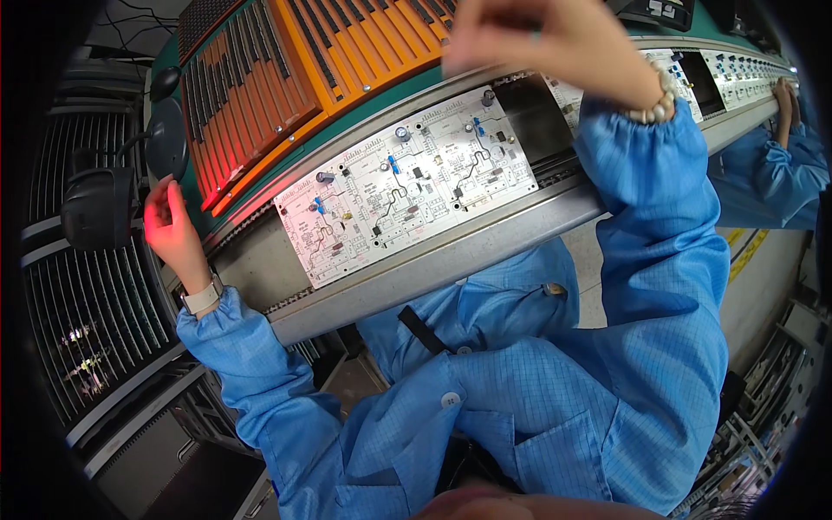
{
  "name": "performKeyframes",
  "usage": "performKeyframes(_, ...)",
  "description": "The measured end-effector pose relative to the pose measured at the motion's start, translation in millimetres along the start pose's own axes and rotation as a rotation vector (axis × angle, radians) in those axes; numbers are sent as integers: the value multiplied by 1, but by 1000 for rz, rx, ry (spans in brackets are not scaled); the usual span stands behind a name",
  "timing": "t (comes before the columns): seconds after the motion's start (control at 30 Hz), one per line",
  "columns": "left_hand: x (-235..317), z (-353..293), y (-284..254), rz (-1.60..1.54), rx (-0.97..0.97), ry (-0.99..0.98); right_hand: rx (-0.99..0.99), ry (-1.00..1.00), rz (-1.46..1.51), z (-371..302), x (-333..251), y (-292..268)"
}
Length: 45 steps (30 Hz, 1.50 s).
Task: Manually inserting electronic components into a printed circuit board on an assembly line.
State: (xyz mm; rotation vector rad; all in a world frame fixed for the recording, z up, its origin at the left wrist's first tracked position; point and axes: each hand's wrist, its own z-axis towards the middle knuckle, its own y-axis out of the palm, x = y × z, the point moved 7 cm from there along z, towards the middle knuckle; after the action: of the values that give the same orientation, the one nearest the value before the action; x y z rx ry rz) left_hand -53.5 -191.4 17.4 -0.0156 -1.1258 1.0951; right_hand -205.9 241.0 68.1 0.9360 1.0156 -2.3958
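A white circuit board panel (407, 186) lies on the conveyor in front of me, with several capacitors and small blue parts standing on it. My left hand (173, 225) is left of the panel, past the rail's end and next to a dark scanner-like device. Red light falls on its fingers, which are loosely extended with nothing visible in them. Above the panel's far right side, my right hand (555, 43) reaches over toward an orange parts tray (373, 52). Motion smears its fingers, so whether it holds anything is hidden.
A brown slotted tray (247, 95) with rows of black parts stands behind the conveyor's metal rail (451, 234). The dark device (166, 139) is at the left. Further right, more boards (737, 82) lie along the line, where another person's hand (786, 95) is at work.
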Motion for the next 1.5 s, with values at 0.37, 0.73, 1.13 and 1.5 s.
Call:
performKeyframes(0.37,41,-10,31,-79,-62,38,141,617,-690,-3,69,-94)
performKeyframes(0.73,163,-84,102,17,-592,335,-93,579,-661,-3,91,-98)
performKeyframes(1.13,162,-107,123,84,-708,367,114,561,-529,-5,87,-101)
performKeyframes(1.5,152,-105,128,26,-764,181,395,569,-592,-3,73,-102)
